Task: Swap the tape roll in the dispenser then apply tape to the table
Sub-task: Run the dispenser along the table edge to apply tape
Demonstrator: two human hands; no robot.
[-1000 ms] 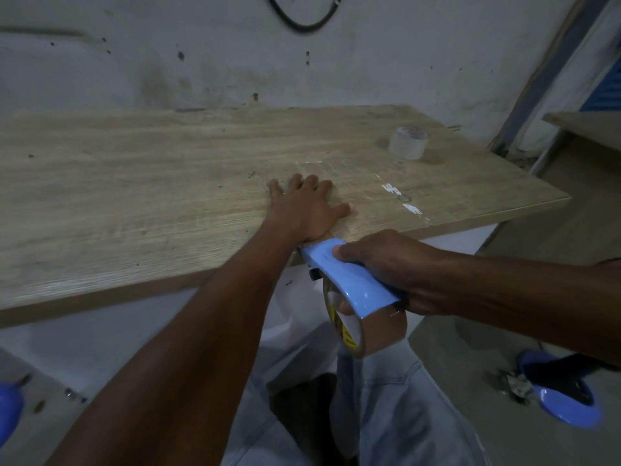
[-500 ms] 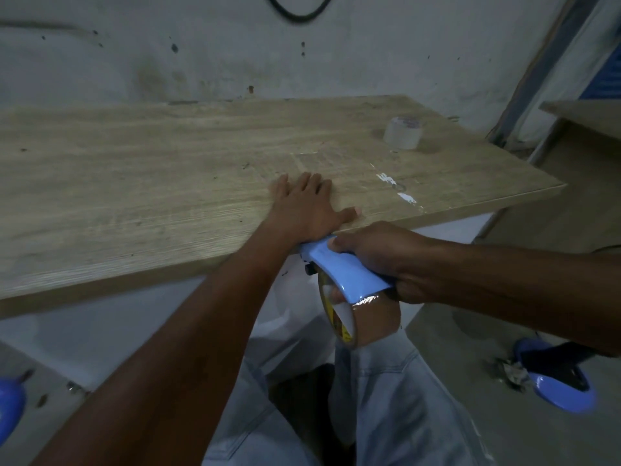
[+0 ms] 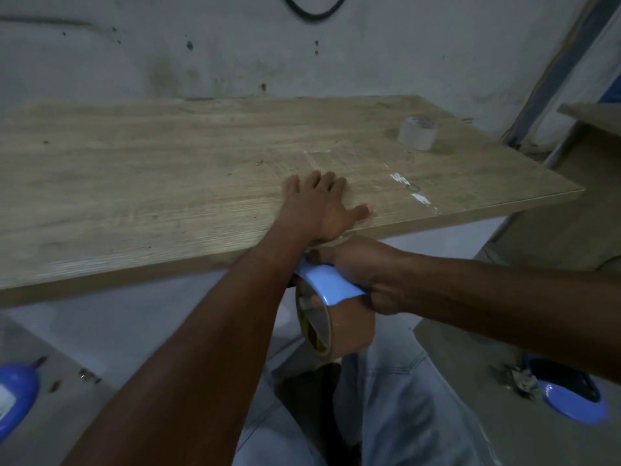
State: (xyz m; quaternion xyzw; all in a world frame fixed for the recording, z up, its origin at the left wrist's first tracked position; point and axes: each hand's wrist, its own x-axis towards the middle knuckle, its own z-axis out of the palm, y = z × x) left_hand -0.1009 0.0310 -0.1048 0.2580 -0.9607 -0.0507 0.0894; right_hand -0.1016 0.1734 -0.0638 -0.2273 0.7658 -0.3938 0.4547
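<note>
My left hand point(image 3: 319, 205) lies flat with spread fingers on the wooden table point(image 3: 151, 183), near its front edge, pressing on a clear strip of tape there. Just below that edge my right hand point(image 3: 363, 267) grips the light blue tape dispenser point(image 3: 327, 280), which carries a brown tape roll point(image 3: 336, 326). The dispenser's front end is tucked under my left wrist at the table edge. A second roll, clear tape point(image 3: 416, 132), stands on the table at the far right.
White scraps of tape point(image 3: 411, 190) stick to the table right of my left hand. Blue slippers lie on the floor at the lower right point(image 3: 571, 395) and lower left point(image 3: 15, 395). My grey trousers point(image 3: 403, 415) are below the dispenser. A wall runs behind the table.
The right hand has moved the dispenser a little closer to the table edge and under my left wrist. My left hand stays pressed flat in the same spot.
</note>
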